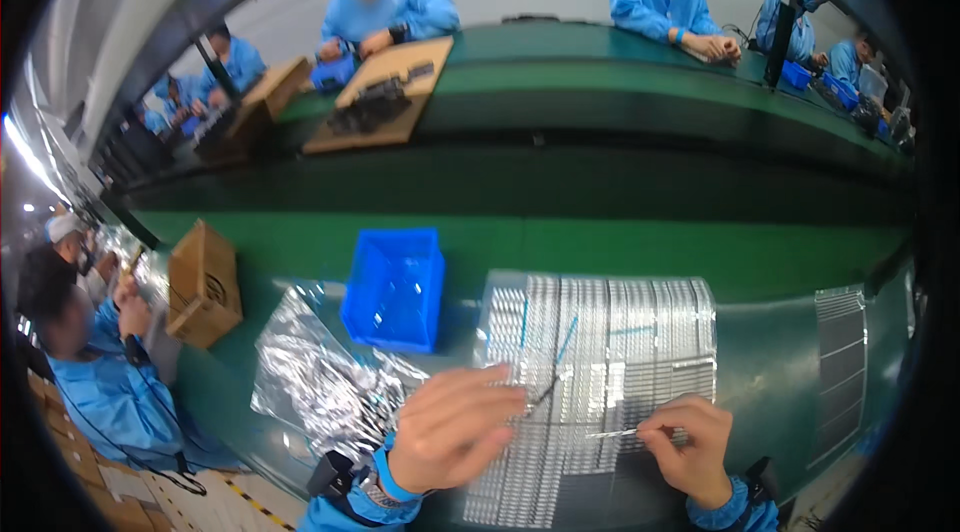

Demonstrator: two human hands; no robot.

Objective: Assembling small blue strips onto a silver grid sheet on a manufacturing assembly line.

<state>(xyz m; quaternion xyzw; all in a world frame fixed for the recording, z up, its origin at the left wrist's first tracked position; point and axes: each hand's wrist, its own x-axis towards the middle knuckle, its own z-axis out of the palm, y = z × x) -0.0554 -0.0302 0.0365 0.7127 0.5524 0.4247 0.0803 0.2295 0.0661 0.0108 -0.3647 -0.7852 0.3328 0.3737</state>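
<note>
My left hand (455, 429) hovers over the left part of a sheet of silvery strips in rows (660, 322), fingers stretched out and thumb apart. Close to its fingertips is a thin dark strip (545, 392); whether they touch it I cannot tell. My right hand (692, 444) pinches one end of a thin pale strip (612, 434) between thumb and forefinger, low over the sheet's near right part. Narrow blue strips (568, 339) lie across the rows. Toward the near edge, a dark grey patch (590, 497) shows on the sheet.
A blue plastic bin (432, 317) stands behind crumpled silvery film (320, 382) on the green table. Farther left is a cardboard box (205, 287). A dark panel with pale lines (840, 367) lies at right. Co-workers in blue sit at left and across the table.
</note>
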